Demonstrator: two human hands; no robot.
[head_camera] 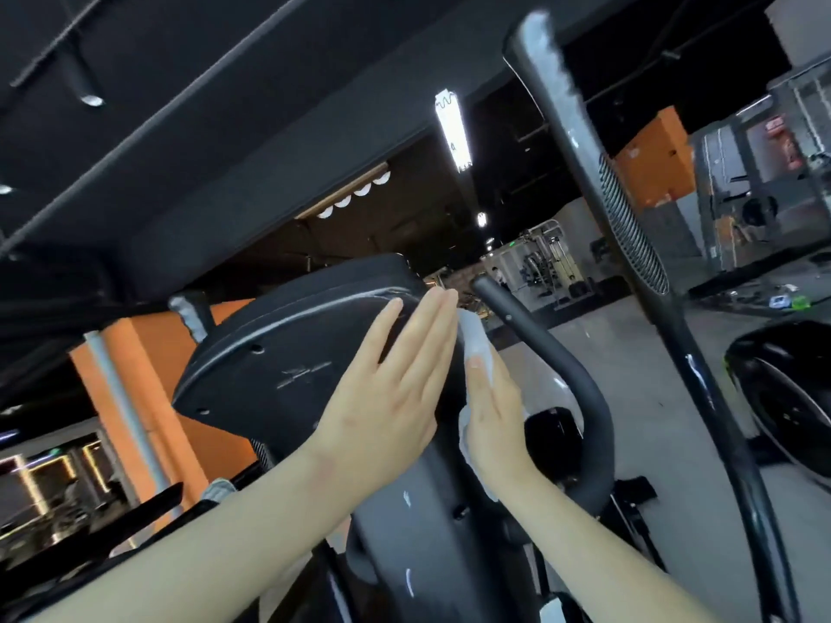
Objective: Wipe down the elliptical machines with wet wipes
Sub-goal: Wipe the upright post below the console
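The black back of the elliptical's console (270,366) fills the middle of the view, on a grey column (427,532). My left hand (391,388) lies flat on the console's back, fingers straight and together, fingertips at its right edge. My right hand (490,420) presses a white wet wipe (476,348) against the console's right side; the wipe shows above and below the hand. How the right fingers lie is hidden behind the wipe and the console.
A curved black fixed handle (553,370) runs just right of my right hand. A tall moving arm with a ribbed grip (629,227) stands further right. Another black machine (787,397) is at the right edge. Orange pillars and gym racks lie beyond.
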